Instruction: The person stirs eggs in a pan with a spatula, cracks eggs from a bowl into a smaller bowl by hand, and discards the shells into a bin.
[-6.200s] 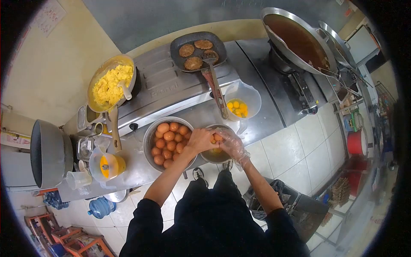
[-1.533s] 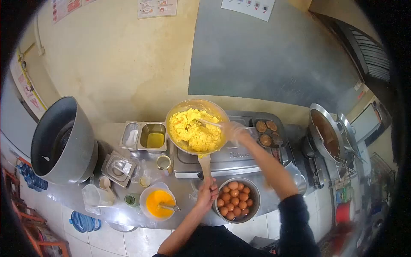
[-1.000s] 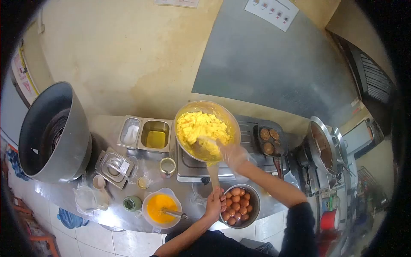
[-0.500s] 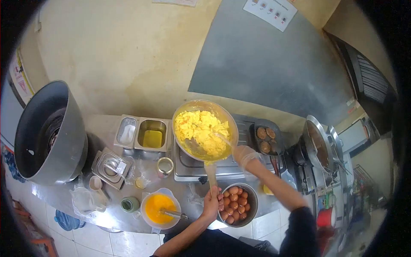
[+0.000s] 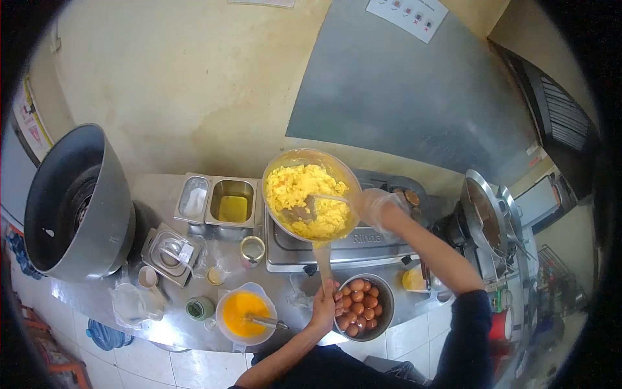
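Head view — high, near, facing forward and down over hands, counter.

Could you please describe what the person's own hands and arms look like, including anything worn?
The right hand wears a loose, clear plastic glove reaching the wrist; the left hand is ungloved. The right sleeve is dark, nearly black, leaving the forearm bare. The left forearm is bare too.

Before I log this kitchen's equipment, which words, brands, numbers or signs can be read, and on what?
"Rinnai": stove.
Red crosses: upper-right sheet; its words are too small.
Too small: white label on the metal container.
Blurred: far-left poster.
Cut off, unreadable: top-edge sheet.
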`<action>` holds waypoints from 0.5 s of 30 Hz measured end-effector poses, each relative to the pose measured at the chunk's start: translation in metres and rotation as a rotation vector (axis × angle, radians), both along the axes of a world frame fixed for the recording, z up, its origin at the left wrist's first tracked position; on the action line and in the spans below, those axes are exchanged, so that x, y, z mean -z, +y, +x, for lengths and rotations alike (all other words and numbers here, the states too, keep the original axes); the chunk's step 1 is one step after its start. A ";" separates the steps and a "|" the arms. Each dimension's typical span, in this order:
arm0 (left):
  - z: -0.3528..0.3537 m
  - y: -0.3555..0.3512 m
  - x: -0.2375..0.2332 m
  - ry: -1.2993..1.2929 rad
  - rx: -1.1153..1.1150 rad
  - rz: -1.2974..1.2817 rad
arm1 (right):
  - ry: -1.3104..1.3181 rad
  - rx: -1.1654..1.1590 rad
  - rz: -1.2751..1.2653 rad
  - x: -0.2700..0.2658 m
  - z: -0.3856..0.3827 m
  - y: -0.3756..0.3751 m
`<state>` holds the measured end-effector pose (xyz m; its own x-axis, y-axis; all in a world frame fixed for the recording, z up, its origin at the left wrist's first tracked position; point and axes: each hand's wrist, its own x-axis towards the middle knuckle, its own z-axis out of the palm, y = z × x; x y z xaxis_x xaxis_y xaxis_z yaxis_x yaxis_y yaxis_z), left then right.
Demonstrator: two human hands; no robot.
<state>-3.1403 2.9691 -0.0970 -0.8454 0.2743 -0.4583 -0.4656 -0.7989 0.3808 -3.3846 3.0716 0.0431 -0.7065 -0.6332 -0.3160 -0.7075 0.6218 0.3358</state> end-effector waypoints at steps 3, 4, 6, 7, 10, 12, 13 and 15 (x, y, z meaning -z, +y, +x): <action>0.000 -0.003 -0.009 -0.018 -0.011 -0.011 | -0.107 -0.065 0.102 -0.065 0.050 -0.014; -0.001 -0.001 -0.008 -0.017 -0.011 -0.006 | -0.106 -0.065 0.107 -0.075 0.067 -0.021; -0.001 0.000 -0.005 -0.027 -0.007 -0.010 | -0.162 0.128 0.243 -0.078 0.098 -0.032; -0.001 0.002 -0.004 -0.024 -0.006 -0.008 | -0.159 0.130 0.244 -0.056 0.096 -0.019; -0.002 0.002 -0.004 0.001 -0.025 -0.006 | 0.157 0.152 0.129 0.005 0.061 0.007; -0.001 0.000 -0.007 -0.032 -0.011 0.043 | 0.188 0.162 0.098 0.013 0.021 0.018; 0.000 0.002 -0.005 -0.030 -0.013 0.045 | 0.225 0.171 0.063 0.015 0.009 0.023; 0.000 0.003 0.000 -0.015 -0.023 0.036 | 0.200 0.169 0.133 -0.015 0.022 0.010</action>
